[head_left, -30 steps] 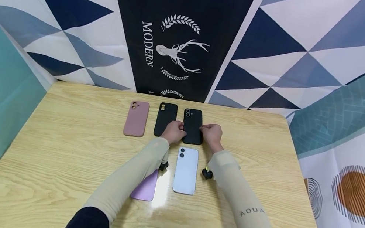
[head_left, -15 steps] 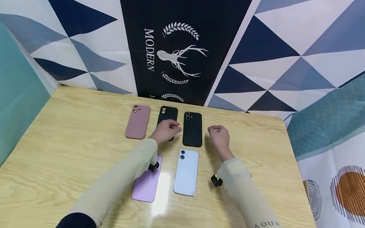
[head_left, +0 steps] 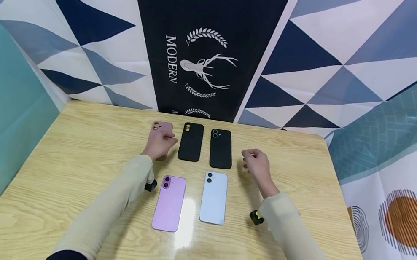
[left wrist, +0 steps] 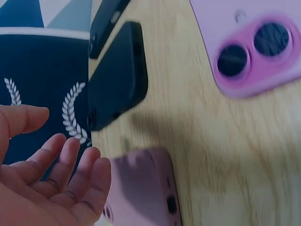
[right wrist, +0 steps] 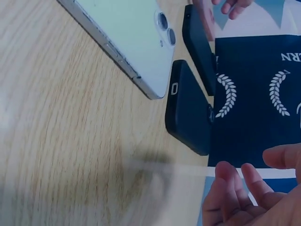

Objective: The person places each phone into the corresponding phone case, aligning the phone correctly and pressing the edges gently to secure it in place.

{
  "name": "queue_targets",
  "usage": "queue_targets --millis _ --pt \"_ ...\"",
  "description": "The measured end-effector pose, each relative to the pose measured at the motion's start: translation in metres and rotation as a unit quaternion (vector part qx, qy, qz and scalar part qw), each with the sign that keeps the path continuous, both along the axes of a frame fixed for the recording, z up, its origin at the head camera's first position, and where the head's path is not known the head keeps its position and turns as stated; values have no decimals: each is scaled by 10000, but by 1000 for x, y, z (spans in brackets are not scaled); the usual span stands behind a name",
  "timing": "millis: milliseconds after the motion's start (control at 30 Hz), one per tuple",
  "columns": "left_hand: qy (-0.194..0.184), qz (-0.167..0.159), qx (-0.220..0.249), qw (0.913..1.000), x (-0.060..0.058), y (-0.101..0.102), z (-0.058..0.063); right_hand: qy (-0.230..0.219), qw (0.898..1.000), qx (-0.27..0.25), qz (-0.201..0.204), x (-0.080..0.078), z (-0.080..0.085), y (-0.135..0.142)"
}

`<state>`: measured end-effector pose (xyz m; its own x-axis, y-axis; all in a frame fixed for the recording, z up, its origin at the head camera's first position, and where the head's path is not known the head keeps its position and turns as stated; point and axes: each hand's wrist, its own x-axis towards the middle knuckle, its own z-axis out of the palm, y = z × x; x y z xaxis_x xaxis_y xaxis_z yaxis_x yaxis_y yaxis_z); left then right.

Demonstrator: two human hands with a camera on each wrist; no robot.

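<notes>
Near side first. Purple phone [head_left: 168, 206] lies back up on the wood table [head_left: 55, 173], left of the white phone [head_left: 213, 200], bare wood between them. Both are well in from the left and right edges, camera ends toward the far edge. Long axes run near to far; the purple one leans slightly, near end to the left.

Hands next. Left hand [head_left: 160, 144] is over the pink case [head_left: 165, 126], hiding much of it. Fingers loose, thumb apart, nothing gripped; can't tell if it touches the case. Right hand [head_left: 257, 162] is right of everything laid out, fingers relaxed, also holding nothing.

Relation that matters: purple phone's camera end lies nearward and slightly right of the left hand, so left is closer to it. White phone lies nearward and left of the right hand; right is closer there.

Then the row by the far edge, left to right: pink case, middle black case [head_left: 190, 143], right black case [head_left: 221, 149]. None touching, long axes near-far, lens ends outward. Middle one is just right of the left fingertips. Right one sits straight beyond the white phone, clear gap to the right hand. Can't tell what's inside it.

Past the far edge: dark deer panel [head_left: 196, 66].
</notes>
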<state>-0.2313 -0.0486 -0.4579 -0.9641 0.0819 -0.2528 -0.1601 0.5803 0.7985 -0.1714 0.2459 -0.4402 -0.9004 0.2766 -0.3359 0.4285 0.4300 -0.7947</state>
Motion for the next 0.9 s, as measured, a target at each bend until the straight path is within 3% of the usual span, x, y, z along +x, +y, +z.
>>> queue_targets --millis 267,500,700,900 --pt "-117 203 -311 9992 -4 -20 0 27 10000 -53 54 11 6 -1" --pt "-220 573 -351 9975 -6 -40 -8 -36 9999 -97 106 19 6 -3" --pt "-146 637 -639 9958 -9 -53 -15 -45 9998 -148 111 24 4 -5" --pt "-357 697 -691 9945 -11 -55 -18 -69 9997 -227 89 25 0 -8"
